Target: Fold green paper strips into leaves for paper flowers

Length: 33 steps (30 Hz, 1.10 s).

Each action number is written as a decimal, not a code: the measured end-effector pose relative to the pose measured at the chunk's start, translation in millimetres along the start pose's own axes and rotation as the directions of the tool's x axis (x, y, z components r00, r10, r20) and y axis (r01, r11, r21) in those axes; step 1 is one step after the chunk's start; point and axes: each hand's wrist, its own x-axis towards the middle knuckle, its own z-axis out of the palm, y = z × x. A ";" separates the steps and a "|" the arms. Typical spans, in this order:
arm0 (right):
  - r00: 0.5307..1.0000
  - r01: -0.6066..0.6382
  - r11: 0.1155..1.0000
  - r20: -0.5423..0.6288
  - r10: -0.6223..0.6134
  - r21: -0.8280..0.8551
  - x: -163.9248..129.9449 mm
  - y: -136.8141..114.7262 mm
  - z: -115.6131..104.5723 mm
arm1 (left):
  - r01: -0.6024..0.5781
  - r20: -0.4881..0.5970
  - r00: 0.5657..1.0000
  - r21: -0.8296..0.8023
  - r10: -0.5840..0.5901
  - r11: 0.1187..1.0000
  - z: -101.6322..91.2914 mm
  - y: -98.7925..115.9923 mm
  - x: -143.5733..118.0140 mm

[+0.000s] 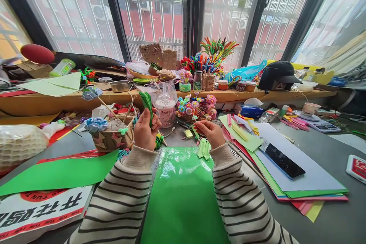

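My left hand (147, 127) is closed around a bundle of pleated green paper (146, 103), whose folded end fans up above the thumb. My right hand (210, 131) is raised at about the same height, a gap apart, with thumb and fingertips pinched together. What they pinch, if anything, is too small to make out. Below it, light-green folded paper strips (204, 148) lie at the top edge of a glossy green sheet (183, 198) between my forearms. A small yellow-green block (188, 134) is on the table beyond.
A basket (107, 141) with blue paper flowers stands left, near a loose green sheet (63, 171). A lidded cup (166, 112) and crocheted flowers (197, 106) are ahead. On the right, a phone (283, 159) rests on stacked coloured paper (309, 175). A cluttered ledge (160, 97) runs behind.
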 end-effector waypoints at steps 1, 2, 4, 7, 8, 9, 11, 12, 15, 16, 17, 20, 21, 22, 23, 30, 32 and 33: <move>1.000 0.009 1.000 -0.014 -0.009 -0.003 -0.2 0.0 -0.5 | 0.002 0.006 1.000 0.003 -0.002 1.000 0.1 0.3 -0.1; 0.999 0.022 1.000 -0.030 -0.022 -0.015 -0.4 0.1 -1.2 | 0.004 0.010 1.000 0.006 -0.004 1.000 0.1 0.6 -0.3; 0.996 0.057 0.997 -0.060 -0.060 -0.058 -0.2 0.4 -2.8 | 0.009 0.017 1.000 0.011 -0.009 1.000 -0.2 1.1 -0.6; 0.985 0.112 0.990 -0.120 -0.122 -0.090 0.8 -0.2 -4.7 | 0.017 0.022 1.000 0.022 -0.018 1.000 -1.1 1.0 -0.7; 0.983 0.111 0.993 -0.142 -0.117 -0.051 1.2 -0.8 -5.0 | 0.022 0.022 1.000 0.027 -0.022 0.999 -1.7 0.9 -0.5; 0.984 0.094 0.995 -0.155 -0.090 0.020 1.7 -1.6 -5.2 | 0.027 0.018 0.999 0.034 -0.027 0.999 -2.5 0.8 -0.3; 0.990 0.019 0.978 -0.143 0.011 0.208 2.6 -3.3 -4.9 | 0.034 -0.010 0.999 0.059 -0.034 0.998 -4.6 1.6 0.2; 0.990 -0.028 0.955 -0.122 0.067 0.297 2.9 -4.0 -4.5 | 0.031 -0.040 0.999 0.081 -0.028 0.996 -5.8 2.7 0.0; 0.978 -0.139 0.884 -0.076 0.192 0.446 2.7 -4.8 -2.4 | 0.009 -0.111 0.994 0.164 0.009 0.986 -7.8 8.0 -4.2; 0.973 -0.163 0.871 -0.068 0.219 0.464 2.3 -4.7 -1.4 | 0.007 -0.103 0.995 0.180 0.012 0.984 -7.5 9.6 -7.1; 0.969 -0.185 0.862 -0.057 0.239 0.472 1.6 -4.4 -0.3 | 0.012 -0.074 0.997 0.182 0.002 0.983 -6.5 10.7 -10.7; 0.968 -0.228 0.846 0.020 0.250 0.481 -1.5 -3.3 3.8 | 0.107 0.076 0.990 0.128 -0.118 0.986 1.3 8.6 -22.8; 0.967 -0.245 0.840 0.064 0.245 0.484 -2.7 -2.9 5.3 | 0.160 0.126 0.977 0.108 -0.173 0.981 5.2 6.2 -26.1; 0.964 -0.265 0.834 0.117 0.238 0.484 -3.9 -2.6 6.9 | 0.211 0.177 0.958 0.097 -0.225 0.973 9.5 3.2 -28.5; 0.958 -0.284 0.828 0.172 0.228 0.483 -4.9 -2.4 8.3 | 0.252 0.222 0.938 0.088 -0.266 0.964 13.8 0.0 -29.9; 0.936 -0.281 0.827 0.329 0.125 0.486 -6.7 -2.9 8.9 | 0.351 0.339 0.870 0.083 -0.357 0.933 27.6 -9.2 -25.2; 0.929 -0.277 0.840 0.353 0.111 0.466 -6.4 -1.8 8.4 | 0.391 0.344 0.853 0.079 -0.393 0.917 26.4 -8.2 -25.1; 0.923 -0.280 0.844 0.370 0.105 0.458 -6.4 -1.0 8.4 | 0.405 0.346 0.848 0.066 -0.402 0.912 25.6 -7.7 -25.3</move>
